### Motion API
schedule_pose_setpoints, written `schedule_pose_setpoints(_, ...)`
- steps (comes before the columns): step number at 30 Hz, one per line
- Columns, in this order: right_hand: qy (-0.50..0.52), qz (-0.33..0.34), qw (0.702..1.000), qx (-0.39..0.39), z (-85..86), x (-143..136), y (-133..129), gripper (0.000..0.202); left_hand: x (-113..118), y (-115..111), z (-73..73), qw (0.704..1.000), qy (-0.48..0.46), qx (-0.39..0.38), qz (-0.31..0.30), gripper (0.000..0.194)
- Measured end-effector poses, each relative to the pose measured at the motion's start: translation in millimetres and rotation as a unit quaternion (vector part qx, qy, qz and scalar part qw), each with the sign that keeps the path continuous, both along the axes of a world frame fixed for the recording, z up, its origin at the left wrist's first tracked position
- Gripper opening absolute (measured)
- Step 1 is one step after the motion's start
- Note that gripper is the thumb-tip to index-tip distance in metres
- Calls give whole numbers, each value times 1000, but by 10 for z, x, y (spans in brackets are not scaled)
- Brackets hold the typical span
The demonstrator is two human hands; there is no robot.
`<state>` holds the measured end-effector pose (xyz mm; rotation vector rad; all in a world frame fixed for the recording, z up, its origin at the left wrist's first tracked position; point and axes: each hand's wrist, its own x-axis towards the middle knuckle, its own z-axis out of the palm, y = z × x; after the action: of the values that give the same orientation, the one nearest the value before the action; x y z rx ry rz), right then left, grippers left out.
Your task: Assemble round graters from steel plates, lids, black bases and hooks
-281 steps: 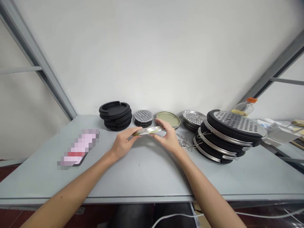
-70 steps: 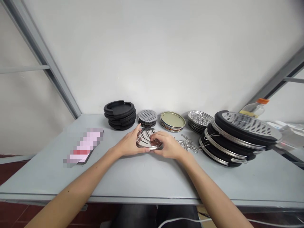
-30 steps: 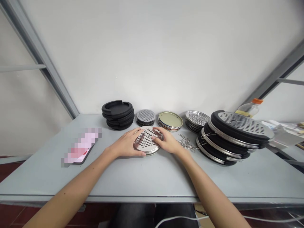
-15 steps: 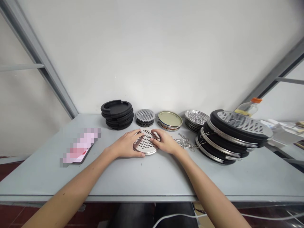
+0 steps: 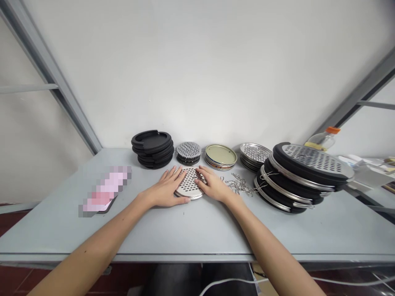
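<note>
A round perforated metal plate (image 5: pixel 189 185) with a shiny rim lies flat on the grey table in front of me. My left hand (image 5: pixel 166 189) rests against its left side, fingers spread over the edge and thumb along the front rim. On the right side, my right hand (image 5: pixel 212 184) grips the plate, its thumb on the top face and its fingers at the far right edge. What lies beneath the plate is hidden. Just right of my right hand is a loose heap of bent wire clips (image 5: pixel 239 184).
Along the wall stand stacked black rings (image 5: pixel 152 150), small perforated discs (image 5: pixel 189 151), gold-coloured lids (image 5: pixel 221 154) and rimmed metal plates (image 5: pixel 255 154). A tall stack of black-and-metal assemblies (image 5: pixel 304 172) stands right, before an orange-capped bottle (image 5: pixel 324 139). A phone (image 5: pixel 106 204), mostly pixelated, lies left.
My left hand's fingers have loosened and spread out from their curl around the plate. My right hand has barely shifted, and the plate stays in about the same place.
</note>
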<state>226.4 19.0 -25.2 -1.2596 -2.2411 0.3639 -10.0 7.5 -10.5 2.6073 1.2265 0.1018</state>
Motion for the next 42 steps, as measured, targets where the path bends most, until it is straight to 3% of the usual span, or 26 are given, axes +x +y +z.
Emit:
schedule_pose_setpoints(4, 1, -2, 1000, -9, 1, -51, -9, 47, 18, -9, 4, 1000, 6, 5, 1, 99)
schedule_pose_setpoints(8, -3, -29, 999, 30, -18, -92, 0, 42, 30, -3, -3, 1000, 1, 2, 7, 96)
schedule_pose_setpoints(13, -28, 5, 998, 60, 2, -102, 4, 50, 69, 7, -50, 999, -28, 16, -9, 84)
schedule_pose_setpoints(19, -84, 8, 996, 25, -12, -141, -19, 63, 154, -13, -78, 998, -37, 42, 25, 85)
schedule_pose_setpoints(26, -138, -9, 990, 19, -36, -168, -40, 60, 191, 8, -124, 997, -31, 62, 37, 70)
schedule_pose_setpoints(42, -125, -6, 992, -13, 14, -111, 8, 60, 224, 30, -121, 995, -46, 72, 47, 72)
